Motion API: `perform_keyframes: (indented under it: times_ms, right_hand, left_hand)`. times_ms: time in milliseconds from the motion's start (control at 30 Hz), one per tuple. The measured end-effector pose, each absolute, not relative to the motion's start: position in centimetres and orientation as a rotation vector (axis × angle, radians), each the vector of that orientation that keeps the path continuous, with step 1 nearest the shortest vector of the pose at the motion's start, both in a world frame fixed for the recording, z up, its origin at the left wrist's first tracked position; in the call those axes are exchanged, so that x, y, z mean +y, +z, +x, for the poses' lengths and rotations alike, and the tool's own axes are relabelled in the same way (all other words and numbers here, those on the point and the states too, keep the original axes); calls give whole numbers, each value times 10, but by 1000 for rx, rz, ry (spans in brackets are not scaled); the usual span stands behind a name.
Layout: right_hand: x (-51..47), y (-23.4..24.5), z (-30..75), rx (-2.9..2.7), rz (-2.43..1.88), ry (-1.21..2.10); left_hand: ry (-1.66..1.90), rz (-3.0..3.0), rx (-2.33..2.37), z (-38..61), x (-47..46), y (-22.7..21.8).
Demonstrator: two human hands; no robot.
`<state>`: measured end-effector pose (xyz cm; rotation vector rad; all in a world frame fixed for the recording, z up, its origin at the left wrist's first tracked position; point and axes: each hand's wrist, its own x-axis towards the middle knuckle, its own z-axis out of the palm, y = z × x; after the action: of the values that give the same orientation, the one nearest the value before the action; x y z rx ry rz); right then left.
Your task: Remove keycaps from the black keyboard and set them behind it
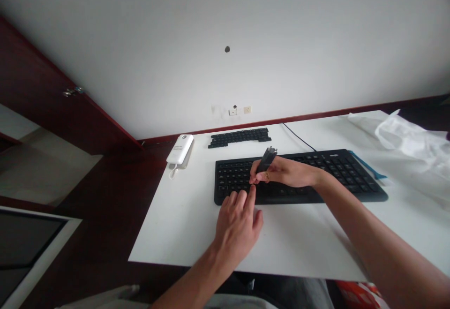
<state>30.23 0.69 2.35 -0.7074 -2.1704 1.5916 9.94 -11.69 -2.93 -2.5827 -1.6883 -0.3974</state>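
A dark pen-like tool (pixel 266 159) sits just right of frame centre, its long axis tilting up and to the right, tip down on the black keyboard (pixel 351 177). The right hand (pixel 288 173) pinches it low, fingers closed around it. The left hand (pixel 237 222) lies below, fingers loosely spread, empty, fingertips touching the keyboard's front edge just beside the tip.

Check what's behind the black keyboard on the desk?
Behind the keyboard: a strip of loose black keys, its cable, and a white power bank off to the left. The right hand covers some keys.
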Motion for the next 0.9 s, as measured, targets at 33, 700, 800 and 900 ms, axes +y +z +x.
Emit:
perform_keyframes:
  times_ms: [33, 700, 800, 900]
  right_hand:
    - [8, 23, 305, -2165, -693, 1626]
    - [34, -15, 318, -1437, -863, 1703]
    - [36, -20, 319, -1398, -845, 1731]
    - [38, -23, 320, -1374, -825, 1743]
  left_hand:
    - [-398, -2582, -1688, 100, -117, -29]
    - [-529, -2651, -1769, 83, -74, 0]
    - [-513, -2692, -1752, 81, -64, 2]
    - [-465, -2745, -1698, 82, -58, 0]
